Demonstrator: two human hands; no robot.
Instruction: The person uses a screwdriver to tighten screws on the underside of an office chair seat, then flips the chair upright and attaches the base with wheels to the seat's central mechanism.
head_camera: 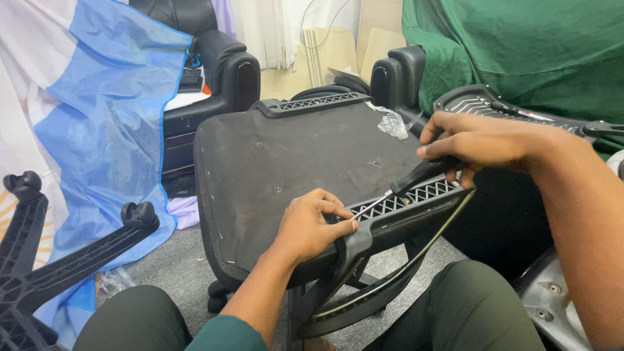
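Closest to the camera are the person's knees in dark green trousers (465,305), w/ a teal sleeve cuff (224,333) at the bottom edge. Just past that, the left hand (311,224) rests on the near edge of an upturned black chair seat (286,162), thumb and forefinger pressed together, pinching the thin metal shaft of a screwdriver (403,188) right at the tip end. The tip sits at the grilled plastic armrest bracket (416,195) along the seat's near-right edge. Right hand (474,140) is a bit further out and higher, fingers curled tight round the screwdriver's black handle, so the tool slants down-left from right hand to left hand. Below the bracket a curved black armrest (390,273) hangs off the seat edge, pointing toward the floor.

On the left, approx level w/ the knees, a black star-shaped chair base (39,260) w/ a caster lies on grey carpet (175,260). Behind it hangs a blue and white cloth (110,117).

Far side of the seat: a second grilled bracket (312,103), and a crumpled clear plastic bag (392,122) just beside the seat's far-right corner. Further back, two black padded armchairs (224,65), plus a green cloth (520,52) draped top right over smth I can't make out.
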